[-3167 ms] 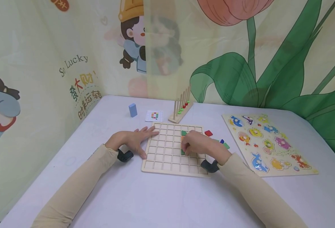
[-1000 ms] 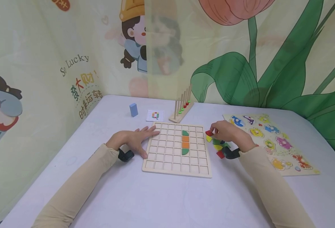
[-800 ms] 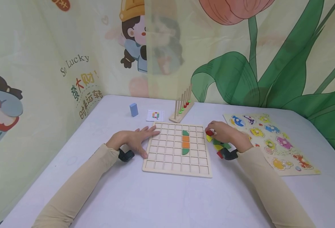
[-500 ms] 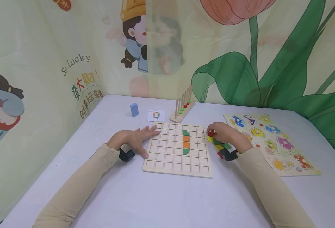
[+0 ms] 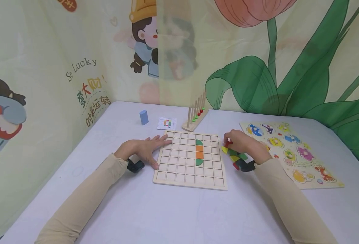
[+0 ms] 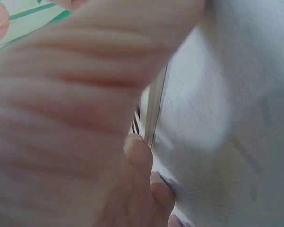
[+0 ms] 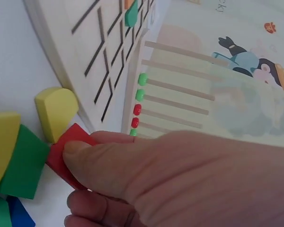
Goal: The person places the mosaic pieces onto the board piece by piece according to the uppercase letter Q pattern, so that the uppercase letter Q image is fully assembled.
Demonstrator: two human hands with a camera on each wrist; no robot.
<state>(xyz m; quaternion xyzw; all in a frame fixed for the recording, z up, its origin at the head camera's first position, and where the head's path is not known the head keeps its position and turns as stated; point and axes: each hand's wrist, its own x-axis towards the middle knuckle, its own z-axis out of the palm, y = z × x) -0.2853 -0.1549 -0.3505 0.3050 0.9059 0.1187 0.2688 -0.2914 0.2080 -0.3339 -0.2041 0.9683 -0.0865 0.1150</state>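
My left hand (image 5: 144, 150) lies with spread fingers on the left edge of a wooden grid board (image 5: 179, 169); the left wrist view shows its fingers close, at the board's side. One grid column holds two orange squares (image 5: 199, 151) between two green rounded pieces (image 5: 199, 162). Right of the board, my right hand (image 5: 240, 140) pinches a red block (image 7: 61, 163) between thumb and fingers. Just under it, near the board's corner, stands a yellow rounded block (image 7: 56, 113). Green blocks (image 7: 26, 163) and a blue block (image 7: 20, 212) lie beside these, partly hidden.
Behind the board are a pattern card (image 5: 167, 123), a blue block (image 5: 144, 117) and a peg stand (image 5: 194, 122) with red and green beads. An animal puzzle board (image 5: 292, 156) lies at the right, partly behind my right forearm.
My right hand has moved from the grid column to the loose blocks at the right, uncovering the orange squares. It has lifted and turned the red block. My left hand has stayed put.
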